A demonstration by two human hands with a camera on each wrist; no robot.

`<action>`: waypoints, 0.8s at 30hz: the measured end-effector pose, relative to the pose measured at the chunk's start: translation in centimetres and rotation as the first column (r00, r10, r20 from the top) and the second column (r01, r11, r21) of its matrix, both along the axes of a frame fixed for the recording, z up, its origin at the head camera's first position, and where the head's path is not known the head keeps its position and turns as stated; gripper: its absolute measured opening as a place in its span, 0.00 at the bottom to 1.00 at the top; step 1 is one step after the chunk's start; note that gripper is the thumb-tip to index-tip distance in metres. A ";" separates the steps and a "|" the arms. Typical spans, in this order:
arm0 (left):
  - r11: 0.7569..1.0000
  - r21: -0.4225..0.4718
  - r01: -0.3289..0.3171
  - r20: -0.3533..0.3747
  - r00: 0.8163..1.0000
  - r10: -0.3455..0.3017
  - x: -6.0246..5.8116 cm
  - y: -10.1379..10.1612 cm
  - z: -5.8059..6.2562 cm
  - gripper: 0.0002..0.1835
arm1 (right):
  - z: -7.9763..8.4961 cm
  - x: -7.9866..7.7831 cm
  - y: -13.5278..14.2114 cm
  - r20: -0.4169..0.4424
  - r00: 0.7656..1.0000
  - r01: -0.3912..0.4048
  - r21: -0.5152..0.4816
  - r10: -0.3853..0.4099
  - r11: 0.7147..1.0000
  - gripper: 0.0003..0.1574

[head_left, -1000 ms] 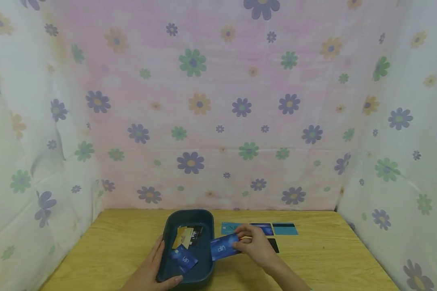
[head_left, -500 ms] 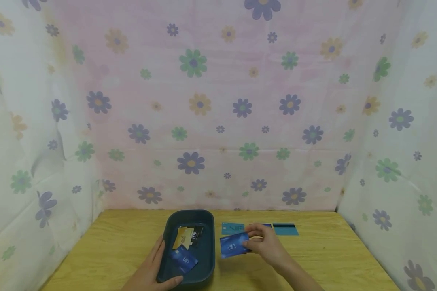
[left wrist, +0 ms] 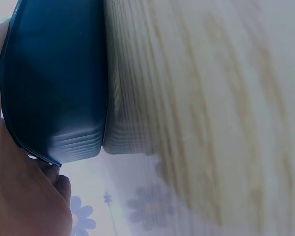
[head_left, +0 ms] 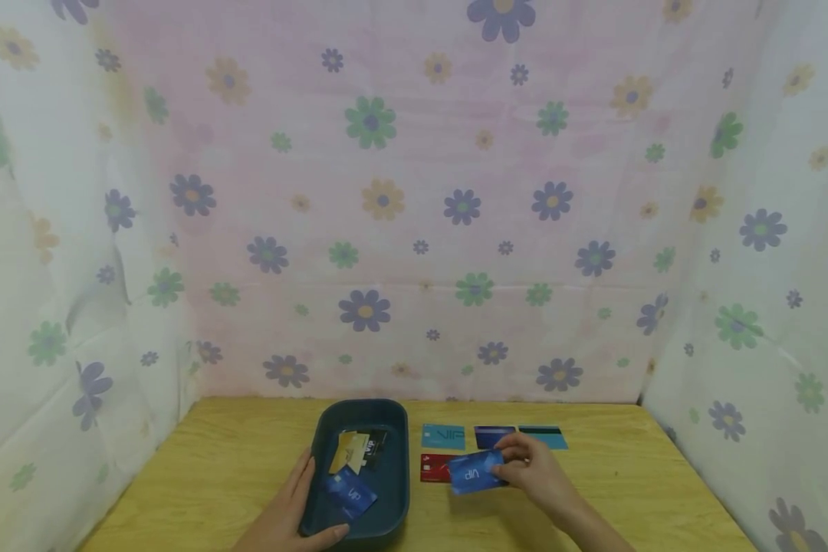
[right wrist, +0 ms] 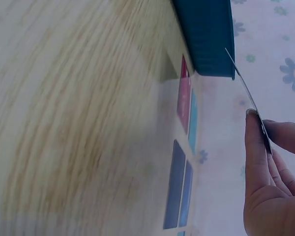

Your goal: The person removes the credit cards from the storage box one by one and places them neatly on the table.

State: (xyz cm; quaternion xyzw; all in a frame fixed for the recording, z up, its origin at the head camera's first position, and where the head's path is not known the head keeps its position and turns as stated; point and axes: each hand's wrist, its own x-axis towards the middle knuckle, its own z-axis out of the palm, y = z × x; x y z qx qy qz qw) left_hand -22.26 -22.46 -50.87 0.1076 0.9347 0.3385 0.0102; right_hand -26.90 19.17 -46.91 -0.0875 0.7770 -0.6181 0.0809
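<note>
My right hand (head_left: 541, 479) pinches a blue VIP card (head_left: 471, 471) between thumb and fingers, held above the table to the right of the dark teal tray (head_left: 390, 498). In the right wrist view this card (right wrist: 250, 93) shows edge-on. The left hand (head_left: 276, 512) grips the tray at its left side, thumb over the near rim. Inside the tray lie a gold card (head_left: 346, 451), a black VIP card (head_left: 377, 446) and another blue VIP card (head_left: 351, 494). The held card partly covers a red card (head_left: 433, 468) on the table.
A light-blue VIP card (head_left: 443, 437), a dark blue card (head_left: 491, 437) and a blue card with a black stripe (head_left: 552, 438) lie in a row behind the red card. A dark card (right wrist: 175, 184) shows in the right wrist view. Flowered cloth (head_left: 414, 337) encloses the wooden table (head_left: 635, 475).
My right hand has moved right with the blue VIP card, from the tray's right rim to over the red card, which has come into view. The left hand stays on the tray.
</note>
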 end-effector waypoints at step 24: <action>1.000 -0.002 -0.006 0.002 1.000 0.006 0.1 0.1 0.0 0.65 | -1.8 -0.6 6.6 0.000 0.984 0.177 0.127 -0.179 0.976 0.28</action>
